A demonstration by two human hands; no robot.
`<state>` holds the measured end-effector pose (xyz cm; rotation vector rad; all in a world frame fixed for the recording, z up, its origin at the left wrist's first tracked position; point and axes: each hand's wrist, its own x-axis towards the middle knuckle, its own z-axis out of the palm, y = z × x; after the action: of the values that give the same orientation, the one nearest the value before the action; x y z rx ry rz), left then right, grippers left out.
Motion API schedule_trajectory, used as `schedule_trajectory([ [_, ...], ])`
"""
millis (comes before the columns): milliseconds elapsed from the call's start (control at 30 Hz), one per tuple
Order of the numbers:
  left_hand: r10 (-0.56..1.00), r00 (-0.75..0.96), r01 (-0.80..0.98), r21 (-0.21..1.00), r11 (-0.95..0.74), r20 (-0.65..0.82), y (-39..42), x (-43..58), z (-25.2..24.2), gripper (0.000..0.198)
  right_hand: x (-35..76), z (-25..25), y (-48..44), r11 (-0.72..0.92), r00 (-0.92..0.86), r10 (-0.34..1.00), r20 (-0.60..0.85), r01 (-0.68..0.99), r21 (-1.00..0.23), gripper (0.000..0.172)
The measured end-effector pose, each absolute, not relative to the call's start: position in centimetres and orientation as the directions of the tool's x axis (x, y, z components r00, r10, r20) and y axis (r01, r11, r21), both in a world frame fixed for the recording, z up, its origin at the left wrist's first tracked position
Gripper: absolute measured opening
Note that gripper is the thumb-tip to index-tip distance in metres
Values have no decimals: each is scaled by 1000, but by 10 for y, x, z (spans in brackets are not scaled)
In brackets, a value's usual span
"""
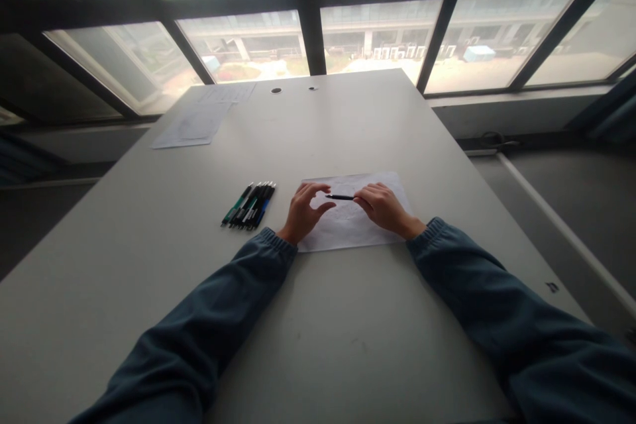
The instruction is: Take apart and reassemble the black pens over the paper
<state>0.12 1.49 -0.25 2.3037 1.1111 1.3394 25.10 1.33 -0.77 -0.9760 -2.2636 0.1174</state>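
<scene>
A dark pen lies level above a white sheet of paper. My right hand is closed around the pen's right end. My left hand is curved in a C, thumb and fingers apart, with the pen's left tip in the gap between them; contact is not visible. Beside my left hand, on the table, lies a row of several pens, mostly black with green and blue parts.
The white table reaches to the windows. More papers lie at its far left, and two round holes are near the far edge. A small dark mark sits by the right edge.
</scene>
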Motion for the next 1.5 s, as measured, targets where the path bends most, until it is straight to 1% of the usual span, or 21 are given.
schedule_trajectory([
  [33, 736, 279, 501, 561, -659, 617, 15, 1, -3, 35, 251, -8, 13, 717, -503, 677, 537, 616, -327, 27],
  [100, 770, 270, 533, 576, -619, 578, 16, 0, -4, 29, 251, -8, 13, 719, -506, 676, 536, 611, -331, 27],
  [133, 785, 274, 546, 582, -602, 555, 16, -1, -5, 31, 251, -7, 13, 722, -509, 674, 536, 608, -330, 27],
  [233, 819, 306, 557, 606, -568, 486, 18, -3, -6, 47, 251, -7, 13, 734, -521, 660, 541, 602, -315, 28],
  [333, 835, 318, 552, 629, -547, 448, 18, -3, -6, 54, 251, -6, 14, 746, -534, 645, 546, 596, -298, 29],
  [467, 822, 316, 541, 622, -566, 474, 17, -2, -4, 51, 251, -6, 14, 751, -542, 641, 544, 591, -295, 29],
  [667, 781, 315, 496, 608, -620, 539, 17, -2, -5, 36, 251, -5, 13, 741, -522, 648, 555, 599, -303, 28],
  [833, 783, 289, 477, 627, -616, 550, 17, -2, -5, 31, 252, -6, 13, 740, -483, 648, 588, 584, -335, 21],
  [1000, 789, 278, 461, 644, -610, 548, 16, -2, -4, 31, 253, -8, 13, 747, -472, 643, 603, 559, -359, 37],
  [1067, 789, 274, 458, 647, -610, 550, 16, -2, -4, 31, 253, -8, 13, 751, -474, 638, 607, 558, -354, 33],
  [1167, 789, 267, 456, 649, -609, 553, 16, -2, -4, 31, 253, -9, 14, 748, -459, 634, 623, 571, -340, 17],
  [1200, 786, 271, 453, 647, -614, 556, 16, -2, -4, 31, 253, -9, 14, 747, -455, 631, 628, 576, -333, 15],
  [1333, 770, 277, 441, 636, -633, 574, 16, -2, -4, 27, 254, -7, 14, 745, -474, 629, 616, 593, -305, 16],
  [1500, 779, 261, 460, 636, -619, 570, 16, -2, -6, 26, 253, -6, 13, 715, -463, 671, 579, 611, -339, 24],
])
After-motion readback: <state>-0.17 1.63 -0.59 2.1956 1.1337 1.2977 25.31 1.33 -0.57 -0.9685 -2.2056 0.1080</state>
